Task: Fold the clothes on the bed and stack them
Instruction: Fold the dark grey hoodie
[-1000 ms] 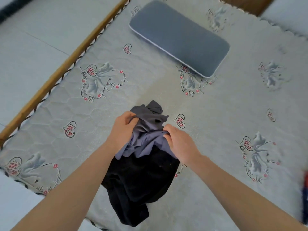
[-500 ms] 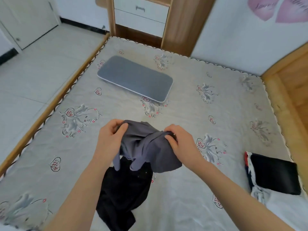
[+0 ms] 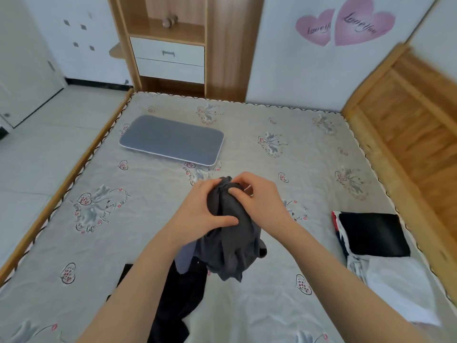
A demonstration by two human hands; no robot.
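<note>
I hold the grey garment (image 3: 230, 233) bunched between my left hand (image 3: 200, 214) and right hand (image 3: 262, 196), both pinching its top edge, its length hanging straight down from my fingers above the bed (image 3: 247, 305).

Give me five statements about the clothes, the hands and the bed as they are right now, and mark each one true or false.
1. Both hands grip the grey garment. True: the left hand and right hand bunch its top.
2. The grey garment lies flat on the bed. False: it hangs crumpled from the hands.
3. A black garment lies unfolded below the hands. True.
4. The folded stack sits to the left. False: it sits to the right.
5. The grey pillow is under the stack. False: it lies apart, farther up the bed.
</note>
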